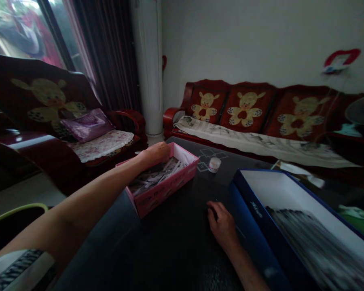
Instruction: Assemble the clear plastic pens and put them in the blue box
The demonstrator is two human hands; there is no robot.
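My left hand [158, 153] reaches over the far end of a pink cardboard box [166, 186], with its fingers bent down and their tips hidden. Inside that box lies a jumble of slim white and grey pieces [170, 169], too small to identify. On the near side of the dark table, my right hand [222, 224] is low over the surface with curled fingers; anything pinched in it cannot be made out. To its right stands a blue box [251, 210] with a white inside, holding a row of long, thin dark items [309, 238], blurred.
A small white round jar [214, 165] stands on the dark tabletop [176, 242] between the boxes. Papers [303, 171] and a green packet [359, 220] lie beyond the blue box. A wooden armchair [27, 149] and a long sofa [245, 117] border the table.
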